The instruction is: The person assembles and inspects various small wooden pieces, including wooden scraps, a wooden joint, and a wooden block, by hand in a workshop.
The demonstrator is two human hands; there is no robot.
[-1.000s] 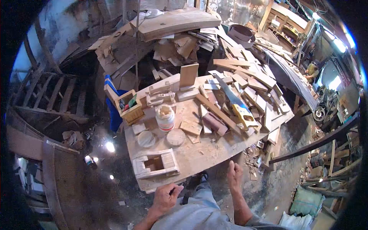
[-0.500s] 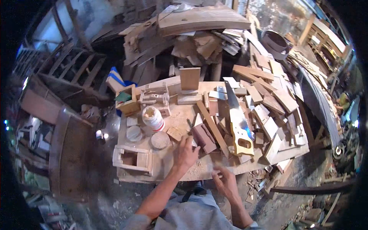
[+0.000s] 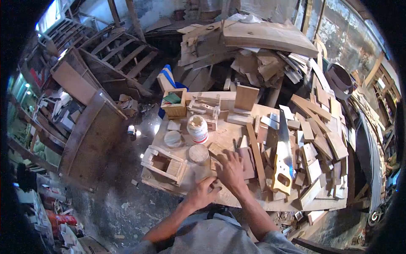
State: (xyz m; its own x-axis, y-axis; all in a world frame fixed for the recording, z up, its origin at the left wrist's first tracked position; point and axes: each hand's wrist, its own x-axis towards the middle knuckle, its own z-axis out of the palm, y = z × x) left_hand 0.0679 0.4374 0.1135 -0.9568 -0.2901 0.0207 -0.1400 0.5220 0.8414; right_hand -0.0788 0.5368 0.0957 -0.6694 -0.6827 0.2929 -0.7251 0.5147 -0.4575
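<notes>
My left hand (image 3: 202, 194) is at the table's front edge with its fingers curled together; anything between them is too small or hidden to name. Just right of it, my right hand (image 3: 231, 170) reaches over the tabletop, fingers spread and palm down. Under and beside those fingers lie a flat piece of light wood (image 3: 217, 148) and a brown block (image 3: 248, 162). A round disc (image 3: 198, 153) lies beyond my left hand. Behind it stands an open white jar (image 3: 198, 131) with a red-banded label. A small wooden frame box (image 3: 163, 162) sits left of my hands.
A handsaw (image 3: 283, 165) with a yellow handle lies right of a long wooden strip (image 3: 256, 156). Many wood offcuts (image 3: 313, 169) cover the table's right side. At the back are a box with green contents (image 3: 174, 103), a small wooden assembly (image 3: 204, 109) and an upright board (image 3: 246, 98).
The view has swung left. My left hand has drawn back from beside the brown block toward the table's front edge. My right hand has come in over the tabletop, its fingers now spread.
</notes>
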